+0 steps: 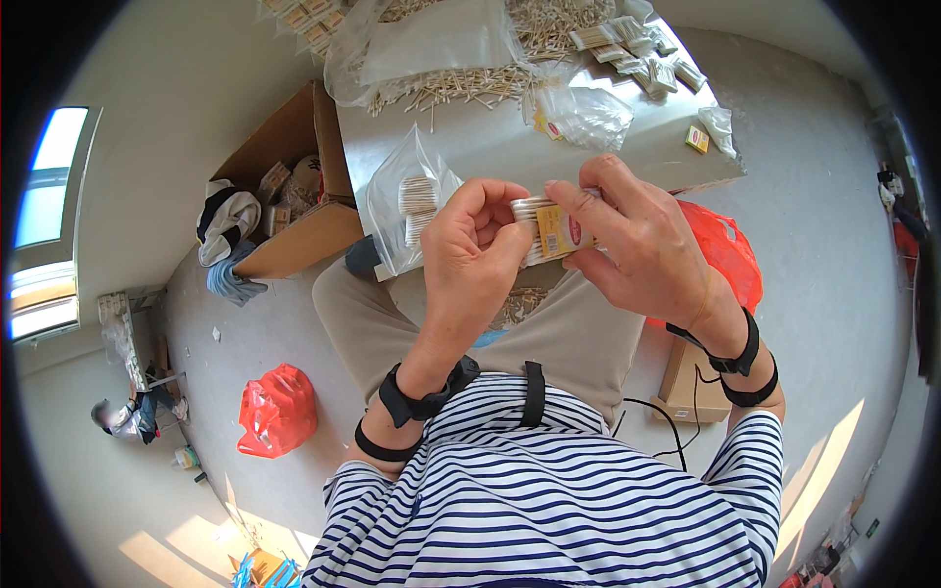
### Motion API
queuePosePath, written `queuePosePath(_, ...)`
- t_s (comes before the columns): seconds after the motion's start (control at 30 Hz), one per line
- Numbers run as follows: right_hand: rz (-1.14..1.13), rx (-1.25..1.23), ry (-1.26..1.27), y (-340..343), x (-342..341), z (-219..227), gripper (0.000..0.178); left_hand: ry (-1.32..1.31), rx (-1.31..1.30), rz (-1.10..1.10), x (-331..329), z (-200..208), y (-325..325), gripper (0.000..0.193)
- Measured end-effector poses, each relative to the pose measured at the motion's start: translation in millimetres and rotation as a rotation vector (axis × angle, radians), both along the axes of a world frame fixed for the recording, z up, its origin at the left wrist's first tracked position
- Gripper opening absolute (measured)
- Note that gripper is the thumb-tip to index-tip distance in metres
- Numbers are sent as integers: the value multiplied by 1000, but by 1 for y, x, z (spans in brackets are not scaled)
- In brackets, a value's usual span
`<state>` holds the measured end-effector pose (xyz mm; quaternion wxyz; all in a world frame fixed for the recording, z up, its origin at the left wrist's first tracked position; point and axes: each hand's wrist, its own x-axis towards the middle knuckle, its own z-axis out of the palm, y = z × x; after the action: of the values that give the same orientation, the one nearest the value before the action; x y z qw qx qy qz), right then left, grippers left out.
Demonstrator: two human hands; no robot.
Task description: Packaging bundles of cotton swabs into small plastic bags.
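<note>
Between my hands, above my lap, is a small flat pack of cotton swabs (530, 212) with a yellow and red label card (562, 231) on it. My left hand (477, 235) has its fingers curled and pinches the pack's left end, where white swab tips show. My right hand (642, 240) grips the other end, thumb below and fingers over the top. Just left of my left hand, a clear plastic bag (390, 201) with bundles of swabs inside lies at the near edge of the metal table (461, 137).
A heap of loose cotton swabs (549, 29) covers the table's far side, beside packed bundles (642, 59) and clear sleeves (588, 116). A cardboard box (304, 235) stands left. Red plastic bags rest on the floor at left (278, 412) and by the table at right (720, 257).
</note>
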<state>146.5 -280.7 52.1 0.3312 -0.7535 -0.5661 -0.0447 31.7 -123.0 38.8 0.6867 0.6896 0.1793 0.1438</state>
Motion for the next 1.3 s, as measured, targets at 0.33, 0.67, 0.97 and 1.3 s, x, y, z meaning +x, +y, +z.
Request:
queuePosePath(0.33,-3,-22,71,1,0,-1,49,-7,-144,-76,-3,2,4,34)
queuePosePath(0.67,-86,43,-55,-2,2,16,61,-8,-302,45,-4,-1,14,28)
queuePosePath(0.97,-96,174,-424,3,-2,-6,39,19,-438,-54,-10,11,11,35)
queuePosePath(1.3,22,-212,914,7,-7,27,44,-115,-192,-69,-22,5,14,19)
